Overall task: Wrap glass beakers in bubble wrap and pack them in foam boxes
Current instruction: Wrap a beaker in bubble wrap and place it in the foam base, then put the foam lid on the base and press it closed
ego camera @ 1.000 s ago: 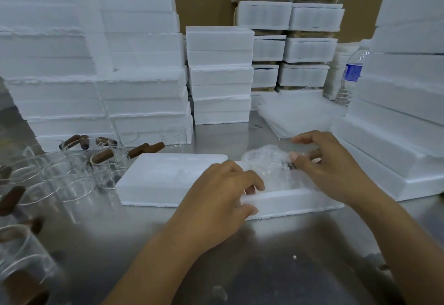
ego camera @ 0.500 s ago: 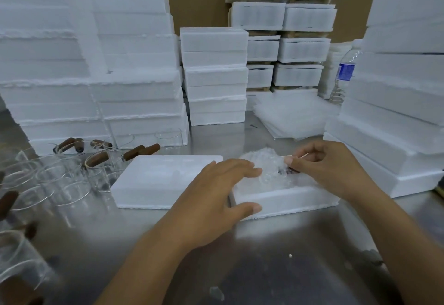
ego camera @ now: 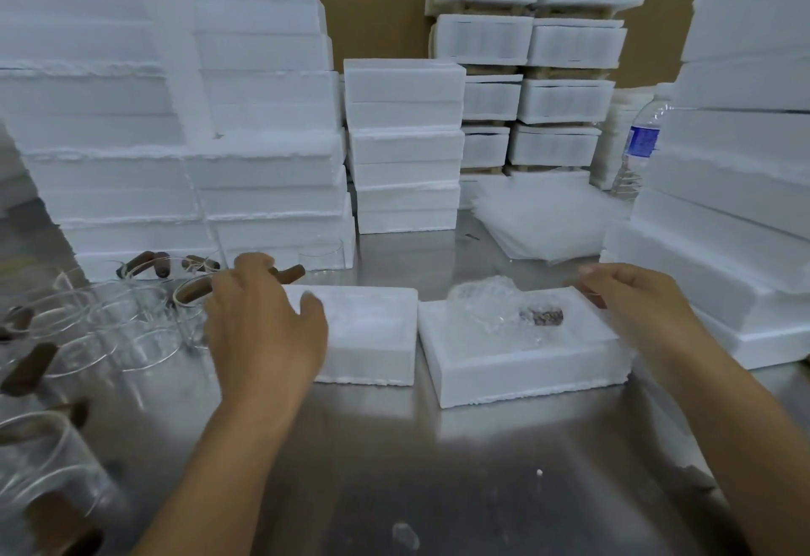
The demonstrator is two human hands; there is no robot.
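Open foam box [ego camera: 521, 362] is set centre-right on the metal table [ego camera: 438, 490], with a bubble-wrapped beaker [ego camera: 504, 310] lying in it. Foam lid [ego camera: 364, 336] is laid just left of the box, nearly touching. Left hand [ego camera: 263, 327] is placed over the lid's left end; right hand [ego camera: 635, 301] is held at the box's far-right corner. Unwrapped glass beakers [ego camera: 109, 327] are clustered at left. Foam box stacks [ego camera: 403, 143] are lined up far behind and at right. Bubble wrap sheets [ego camera: 543, 218] are piled far right of centre, water bottle [ego camera: 635, 148] behind them.
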